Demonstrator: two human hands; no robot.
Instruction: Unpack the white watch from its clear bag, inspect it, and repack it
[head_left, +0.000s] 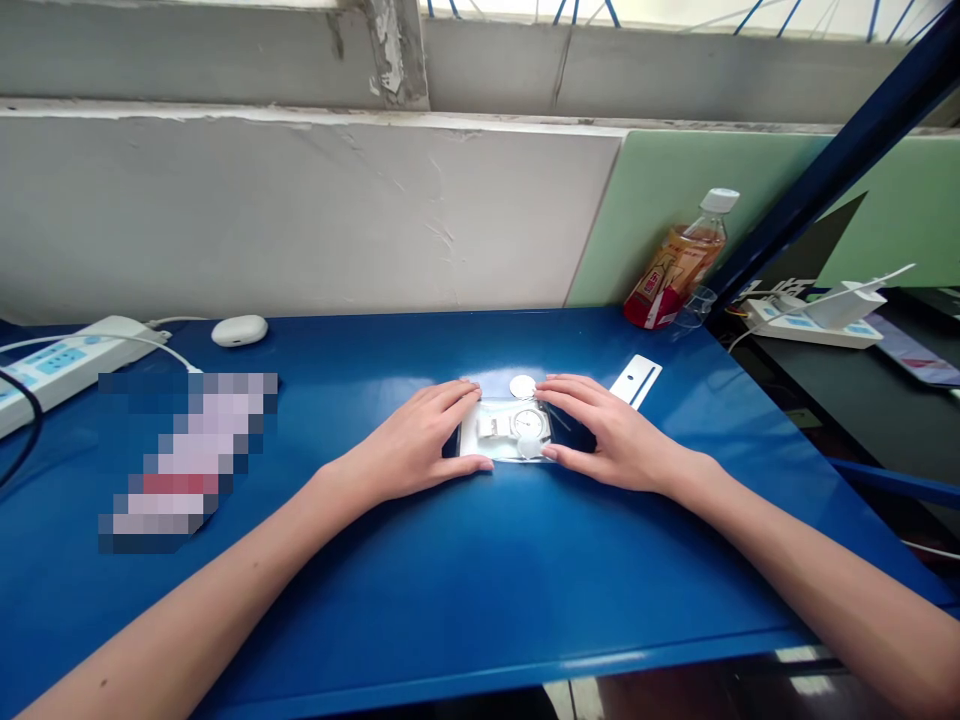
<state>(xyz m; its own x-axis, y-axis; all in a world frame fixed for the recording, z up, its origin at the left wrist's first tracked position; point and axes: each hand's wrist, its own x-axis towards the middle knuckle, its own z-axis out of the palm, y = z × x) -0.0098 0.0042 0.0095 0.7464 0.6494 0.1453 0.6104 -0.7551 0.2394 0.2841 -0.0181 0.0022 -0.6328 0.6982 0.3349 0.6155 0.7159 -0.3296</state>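
Note:
A silver wristwatch (528, 425) with a pale round dial lies inside a clear plastic bag (469, 437) flat on the blue desk. My left hand (427, 438) rests at the bag's left end, thumb along the near edge and fingers at the far edge, spread apart. On the opposite side, my right hand (607, 432) is likewise open, its thumb tip by the near right corner and its fingertips by the far one. A small white disc (523, 386) lies just beyond the bag, close to the right fingertips. Behind my right hand is a white card (636, 381) with a dark slot, partly covered.
A drink bottle (679, 262) leans at the back right, with a clear cup-like piece (696, 308) beside it. At the left are a power strip (82, 355), a white earbud case (239, 331) and a blurred-out flat item (199, 450). A blue post (832, 150) rises at right.

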